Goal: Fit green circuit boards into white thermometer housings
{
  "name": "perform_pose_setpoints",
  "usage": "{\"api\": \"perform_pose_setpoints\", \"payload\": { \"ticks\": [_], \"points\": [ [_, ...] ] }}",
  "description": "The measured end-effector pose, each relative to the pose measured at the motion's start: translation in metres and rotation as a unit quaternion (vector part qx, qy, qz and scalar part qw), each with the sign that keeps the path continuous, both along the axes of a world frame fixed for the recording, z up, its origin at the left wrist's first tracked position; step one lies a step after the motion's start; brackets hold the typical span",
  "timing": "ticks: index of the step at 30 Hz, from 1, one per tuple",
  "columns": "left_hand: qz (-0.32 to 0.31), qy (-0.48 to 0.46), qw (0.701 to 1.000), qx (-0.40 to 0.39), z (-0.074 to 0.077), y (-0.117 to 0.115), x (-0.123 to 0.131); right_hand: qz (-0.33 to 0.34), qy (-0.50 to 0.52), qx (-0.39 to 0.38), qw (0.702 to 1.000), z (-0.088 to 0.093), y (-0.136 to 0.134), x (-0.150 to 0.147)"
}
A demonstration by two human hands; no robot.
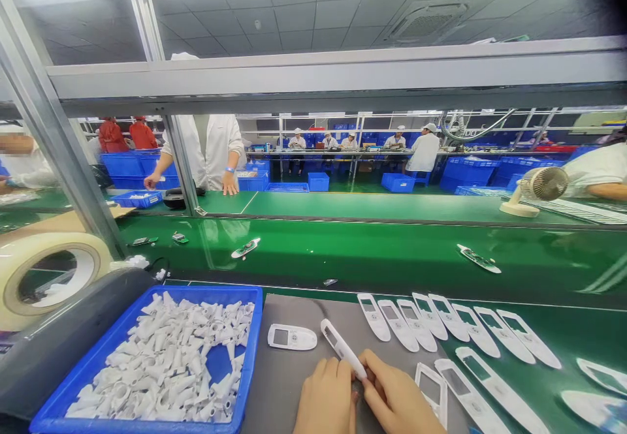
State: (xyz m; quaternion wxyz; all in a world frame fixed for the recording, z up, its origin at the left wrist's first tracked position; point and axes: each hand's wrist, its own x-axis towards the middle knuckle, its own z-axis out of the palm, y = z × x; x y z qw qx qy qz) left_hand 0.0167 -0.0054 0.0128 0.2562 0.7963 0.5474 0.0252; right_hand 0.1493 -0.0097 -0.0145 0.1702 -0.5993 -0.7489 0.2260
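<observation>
Both my hands meet at the bottom centre over a grey mat (304, 382). My left hand (326, 400) and my right hand (399, 400) are closed together on one white thermometer-like shell (339, 346), which points up and to the left. A second white shell (292, 337) lies flat on the mat just left of it. A blue bin (247, 362) full of small white plastic caps stands to my left. Several white shells (431, 316) lie in a row to the right.
A green conveyor belt (372, 251) runs across beyond the mat, carrying circuit boards (479, 259) (245, 248). A tape roll (49, 271) sits at the left. A person in white (215, 150) stands opposite; a small fan (536, 189) stands at the far right.
</observation>
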Motion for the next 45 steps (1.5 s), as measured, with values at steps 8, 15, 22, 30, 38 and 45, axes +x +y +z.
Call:
{"api": "perform_pose_setpoints", "payload": {
  "ticks": [8, 15, 22, 30, 38, 45],
  "points": [
    [-0.001, 0.000, 1.000, 0.004, 0.0003, -0.0004, -0.0006, 0.003, 0.029, -0.017, 0.999, 0.0056, -0.0004, -0.0012],
    [-0.010, -0.018, 1.000, 0.018, 0.0001, -0.0023, -0.0040, -0.007, -0.001, 0.006, 1.000, 0.0008, 0.0006, -0.0010],
    [-0.012, -0.016, 0.999, 0.027, 0.0002, -0.0035, -0.0043, 0.000, -0.004, 0.026, 1.000, 0.0028, -0.0001, -0.0003],
    [-0.006, -0.014, 0.999, 0.035, -0.0011, -0.0036, -0.0045, 0.000, 0.037, 0.016, 0.999, 0.0025, -0.0025, 0.0007],
    [-0.006, -0.011, 1.000, 0.027, 0.0010, -0.0037, -0.0034, 0.006, 0.015, 0.035, 0.999, -0.0024, -0.0002, 0.0021],
    [-0.014, -0.021, 0.999, 0.024, 0.0033, -0.0040, -0.0045, 0.011, 0.014, 0.029, 0.999, -0.0034, -0.0005, 0.0024]
  ]
}}
